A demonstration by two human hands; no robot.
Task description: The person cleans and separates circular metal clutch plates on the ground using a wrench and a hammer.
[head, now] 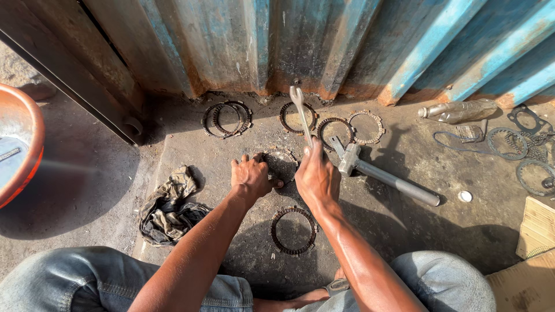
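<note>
Head view: pressing left hand flat, fingers spread, on toothed clutch ring at centre; gripping spanner in right hand, pointing to 12 o'clock. Judging early: other rings lying apart at 11 o'clock, one ring at 6 o'clock.

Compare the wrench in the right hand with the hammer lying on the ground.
The wrench is gripped in the right hand and raised, pointing toward the metal wall; the hammer lies flat on the concrete, touched by no hand. The wrench is thin and flat with an open-jawed end; the hammer has a thick tubular handle and a blocky head. The wrench looks slimmer than the hammer overall. Both are bare grey metal tools.
</note>
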